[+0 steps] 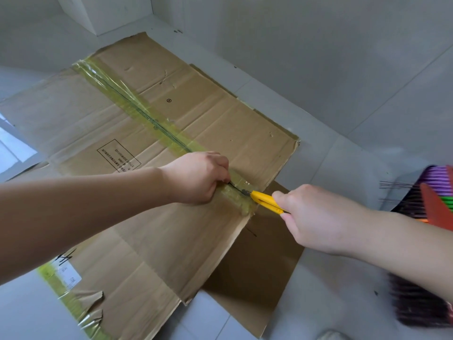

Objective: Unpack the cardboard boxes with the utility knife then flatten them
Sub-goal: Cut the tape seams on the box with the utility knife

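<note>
Now, through the head camera, I see a big brown cardboard box [171, 133] lying flat on the pale tiled floor [367, 119]. It fills the middle of the floor, and its far corner comes close to the white wall [269, 33]. A long strip of yellowish tape [137, 106] runs down the middle of the box, from the far left end toward the near right edge. A thin dark cut line shows along the tape.

My left hand [196, 176] sits on the box right by the tape, near the right edge. Its fingers are curled into a fist and press down on the cardboard. I cannot tell if they pinch anything.

My right hand [316, 217] is just past the right edge of the box. It grips the yellow utility knife [266, 201] tightly. The knife tip touches the tape just beside my left hand.

A darker cardboard sheet [257, 266] lies under the box and sticks out at the near right side. A white label [69, 276] sits on the box near the near left edge, with torn tape beside it.

At the right edge of the floor I see a colourful broom [438, 192] with dark bristles. A white block [103, 13] stands in the far left corner by the wall.
</note>
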`<state>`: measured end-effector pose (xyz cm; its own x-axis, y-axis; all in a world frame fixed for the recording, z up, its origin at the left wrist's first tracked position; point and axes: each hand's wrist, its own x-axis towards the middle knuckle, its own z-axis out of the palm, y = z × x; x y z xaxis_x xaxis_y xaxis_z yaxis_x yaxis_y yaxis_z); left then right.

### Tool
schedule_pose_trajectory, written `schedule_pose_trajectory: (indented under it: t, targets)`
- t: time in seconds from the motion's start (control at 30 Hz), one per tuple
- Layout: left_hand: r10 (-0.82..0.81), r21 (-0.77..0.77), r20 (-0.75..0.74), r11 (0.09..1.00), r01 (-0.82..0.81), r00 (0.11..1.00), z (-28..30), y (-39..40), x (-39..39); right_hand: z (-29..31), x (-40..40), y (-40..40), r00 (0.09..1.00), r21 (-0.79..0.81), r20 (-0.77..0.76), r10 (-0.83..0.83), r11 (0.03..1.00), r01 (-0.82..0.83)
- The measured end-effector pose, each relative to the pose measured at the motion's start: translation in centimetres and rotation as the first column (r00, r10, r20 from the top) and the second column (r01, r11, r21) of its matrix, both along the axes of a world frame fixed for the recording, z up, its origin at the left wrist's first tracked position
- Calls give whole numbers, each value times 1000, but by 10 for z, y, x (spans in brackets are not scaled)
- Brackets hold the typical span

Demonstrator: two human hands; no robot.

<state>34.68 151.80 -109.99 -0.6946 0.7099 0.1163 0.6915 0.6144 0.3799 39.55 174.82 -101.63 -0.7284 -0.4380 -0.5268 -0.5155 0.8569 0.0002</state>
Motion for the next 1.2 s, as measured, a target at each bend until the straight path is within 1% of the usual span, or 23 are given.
schedule_pose_trajectory:
  t: [0.1,0.23,0.3,0.43,0.53,0.63,0.7,0.77,0.8,0.87,0.9,0.93,1.0,1.1,1.2]
  targets:
    - [8,-1,2,1000,-8,1000,-1,1,0,8,6,10,1000,29,24,-16,999,16]
    - [-4,21,-19,1000,4,1000,1,11,6,8,12,15,1000,23,23,-7,1000,6]
    - [-32,27,-6,999,33,999,1,19,10,9,10,14,1000,20,19,-12,1000,11]
    - [-41,60,36,997,39,998,1,22,9,11,12,19,1000,42,24,-20,999,19]
    - [-19,76,64,997,14,998,2,20,10,15,14,25,999,44,37,-15,999,13]
    - [48,121,101,991,-61,994,12,21,8,25,10,34,999,64,32,-26,998,24]
    - [63,166,105,983,-80,992,26,24,1,30,4,41,999,-26,-7,-37,999,37]
    - [2,202,105,979,-23,994,48,32,-7,32,-4,43,997,-186,-75,-3,983,-11]
    - [-37,209,157,978,3,987,60,38,-11,33,-9,42,992,-256,-123,31,965,-62]
    - [-85,192,353,981,16,932,78,48,-16,36,-20,39,972,-361,-223,71,920,-150]
    - [-103,174,428,984,30,898,84,51,-18,38,-26,38,962,-387,-261,76,905,-177]
    - [-110,156,468,987,41,877,87,53,-19,41,-31,37,952,-404,-295,81,892,-201]
    - [-96,126,520,991,35,849,91,52,-22,42,-37,37,922,-398,-373,106,879,-262]
    - [-59,58,599,998,31,799,92,47,-27,38,-37,35,865,-337,-464,189,866,-370]
    - [-76,74,668,997,36,740,95,42,-26,38,-38,31,865,-328,-437,246,852,-408]
